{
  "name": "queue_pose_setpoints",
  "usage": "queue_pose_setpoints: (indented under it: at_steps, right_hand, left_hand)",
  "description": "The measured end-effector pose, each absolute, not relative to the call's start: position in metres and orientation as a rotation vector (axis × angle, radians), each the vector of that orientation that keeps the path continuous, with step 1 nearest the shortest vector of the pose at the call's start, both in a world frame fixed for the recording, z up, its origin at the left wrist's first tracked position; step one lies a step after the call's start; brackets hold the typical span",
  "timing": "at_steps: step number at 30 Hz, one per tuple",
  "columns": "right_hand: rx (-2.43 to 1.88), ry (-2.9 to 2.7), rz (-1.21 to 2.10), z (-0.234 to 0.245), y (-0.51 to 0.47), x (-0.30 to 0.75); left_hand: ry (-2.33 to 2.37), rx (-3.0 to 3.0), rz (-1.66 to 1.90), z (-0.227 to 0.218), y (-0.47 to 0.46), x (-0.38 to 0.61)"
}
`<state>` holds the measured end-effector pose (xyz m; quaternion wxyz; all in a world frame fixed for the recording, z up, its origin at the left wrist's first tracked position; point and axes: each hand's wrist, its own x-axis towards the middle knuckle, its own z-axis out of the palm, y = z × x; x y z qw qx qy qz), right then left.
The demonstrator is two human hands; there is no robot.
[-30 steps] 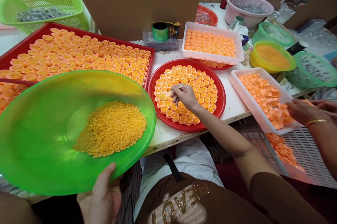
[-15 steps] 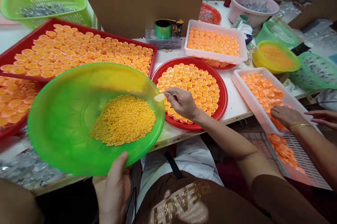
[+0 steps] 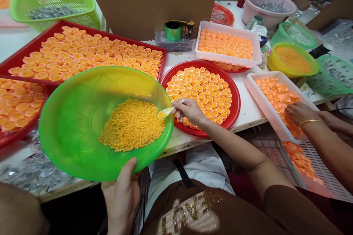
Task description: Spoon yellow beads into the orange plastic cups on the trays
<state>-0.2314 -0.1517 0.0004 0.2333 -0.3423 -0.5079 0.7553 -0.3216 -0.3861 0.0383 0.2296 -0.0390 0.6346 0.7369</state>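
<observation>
Holding spoon (image 3: 166,112) by yellow pellets (image 3: 132,126)

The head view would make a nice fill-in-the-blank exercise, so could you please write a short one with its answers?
1. The left hand grips a big basin coloured ____.
2. In the picture, the right hand holds a spoon at the ____ side of that basin.
3. The round tray beyond the right hand is ____.
4. The co-worker's hand is at a white tray holding ____-coloured pieces.

Missing words: green; right; red; orange.
</observation>
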Motion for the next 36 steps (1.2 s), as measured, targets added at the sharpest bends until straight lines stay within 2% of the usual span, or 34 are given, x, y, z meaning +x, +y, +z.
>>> queue_pose_setpoints:
  at_steps: [3, 6, 11, 16, 20, 26, 28, 32, 36]
  right_hand:
    - [-0.933, -1.312, 2.079, 0.007, -0.134, -0.226]
    - [-0.957, -1.334, 1.943, 0.008, -0.114, -0.225]
    - [-0.926, -1.722, 1.443, -0.016, -0.095, -0.237]
    - [-0.586, -2.266, 0.859, -0.023, -0.102, -0.236]
    - [-0.478, -2.18, 0.739, 0.001, -0.119, -0.224]
    - [-0.58, -2.302, 0.937, 0.005, -0.151, -0.24]
    - [-0.715, -2.236, 1.181, -0.002, -0.159, -0.246]
    - [-0.92, -1.767, 1.749, -0.008, -0.163, -0.243]
    - [-0.931, -1.398, 2.038, -0.004, -0.153, -0.235]
  left_hand:
    - [1.776, -0.146, 2.017, 0.04, -0.392, -0.325]
    - [1.826, -0.134, 2.009, 0.042, -0.397, -0.328]
    - [1.847, -0.103, 2.011, 0.042, -0.399, -0.332]
    - [1.806, -0.114, 2.004, 0.04, -0.396, -0.33]
    - [1.762, -0.108, 2.014, 0.041, -0.391, -0.326]
    - [1.705, -0.032, 2.026, 0.039, -0.38, -0.319]
    - [1.714, -0.019, 2.03, 0.04, -0.377, -0.317]
    - [1.712, -0.029, 2.015, 0.04, -0.377, -0.316]
    - [1.71, -0.069, 2.022, 0.04, -0.38, -0.322]
